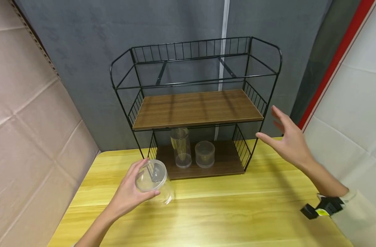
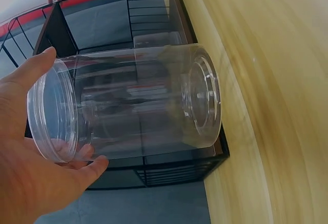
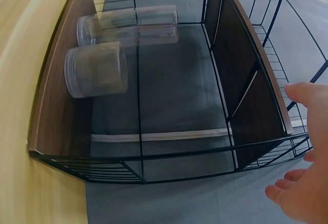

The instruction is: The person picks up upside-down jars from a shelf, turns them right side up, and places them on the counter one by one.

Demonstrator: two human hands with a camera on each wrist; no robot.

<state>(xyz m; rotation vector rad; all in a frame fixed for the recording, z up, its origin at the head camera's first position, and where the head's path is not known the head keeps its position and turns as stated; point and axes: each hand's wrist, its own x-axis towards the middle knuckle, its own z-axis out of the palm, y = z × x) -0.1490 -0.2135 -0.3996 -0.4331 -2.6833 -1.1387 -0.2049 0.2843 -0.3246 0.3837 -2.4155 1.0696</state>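
Closest to the head camera, the person's left hand (image 1: 126,195) grips a clear cylindrical jar (image 1: 167,192) by its wider top end, thumb on one side and fingers on the other, presumably because that rim gives a surer hold than the slick wall. The jar is above the yellow wood-grain bench (image 1: 212,216), before the lower left corner of a black metal shelf rack (image 1: 197,108) (whether its base touches the bench cannot be told). Nothing is in the right hand (image 1: 288,142); its fingers and thumb are spread just beside the rack's right post, perhaps simply keeping out of the way. On the lower board (image 1: 226,163), a tall clear container (image 1: 181,151) and a squat one (image 1: 204,154) stand on end, near each other, likely so for steadiness.
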